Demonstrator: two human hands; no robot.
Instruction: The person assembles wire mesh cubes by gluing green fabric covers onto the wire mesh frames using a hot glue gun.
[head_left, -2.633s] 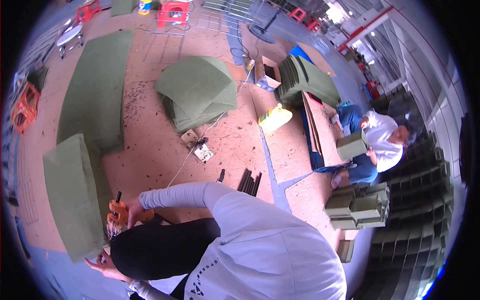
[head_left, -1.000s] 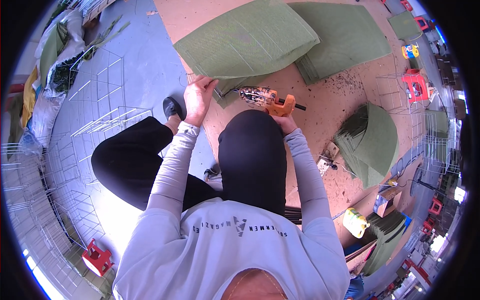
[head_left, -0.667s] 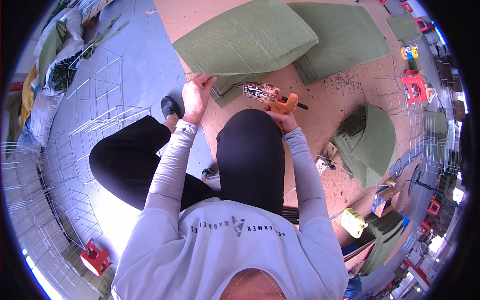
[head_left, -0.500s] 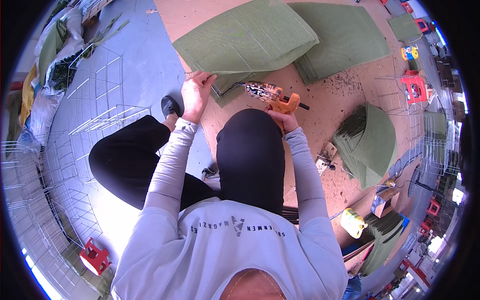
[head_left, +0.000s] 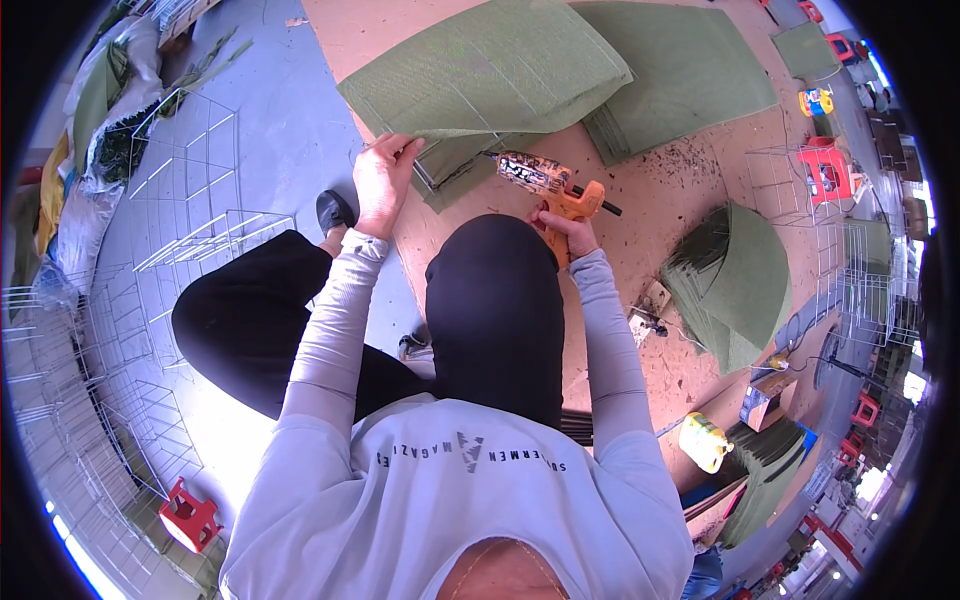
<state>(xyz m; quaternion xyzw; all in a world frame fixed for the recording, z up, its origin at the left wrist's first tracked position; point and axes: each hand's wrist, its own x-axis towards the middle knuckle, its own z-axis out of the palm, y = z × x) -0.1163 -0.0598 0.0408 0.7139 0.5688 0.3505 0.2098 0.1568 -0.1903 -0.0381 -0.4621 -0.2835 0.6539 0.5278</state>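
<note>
- Our left hand pinches the near edge of a large green mesh sheet, fingers closed over the fold, and holds it lifted off the brown board beneath.
- Our right hand is wrapped tight around the orange grip of a glue gun; its barrel points left, toward the gap under the lifted edge.
- Under that edge we see a thin wire frame lying on a darker piece of green mesh, just beside the gun's tip.
- We judge the step in hand to be gluing: the sheet is held up, and the nozzle is close to the frame but, as far as we can tell, not yet touching it.
- The next move calls for a steady nozzle along the wire, with the left fingers kept off the glue line, then pressing the mesh down flat.
- More green sheets lie stacked further back, and a fanned pile sits to our right.
- White wire grids lie on the grey floor to our left, well apart from the work.
</note>
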